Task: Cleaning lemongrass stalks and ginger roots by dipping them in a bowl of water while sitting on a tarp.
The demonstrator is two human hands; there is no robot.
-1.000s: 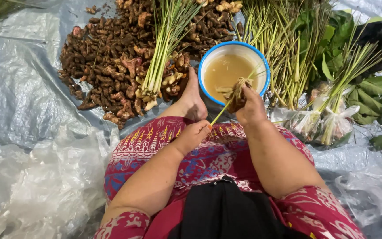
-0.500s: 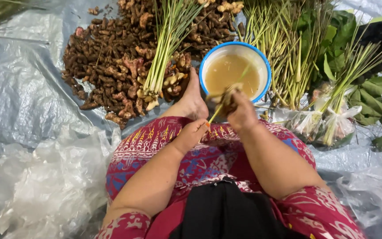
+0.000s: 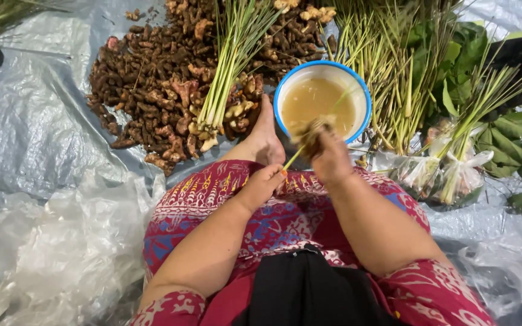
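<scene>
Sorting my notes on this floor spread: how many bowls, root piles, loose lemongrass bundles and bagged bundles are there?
Bowl with cloudy water: 1
Pile of brown roots: 1
Loose lemongrass bundle on the roots: 1
Bagged green bundles: 2
Total: 5

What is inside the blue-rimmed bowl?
The bowl holds murky brownish water with a green stalk dipping in. Its bottom is hidden by the cloudy liquid.

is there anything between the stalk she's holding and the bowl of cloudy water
Nothing visible does. The right hand and left hand hold the stalk just at the near rim of the bowl; the bare foot lies beside the bowl, left of that path.
</scene>
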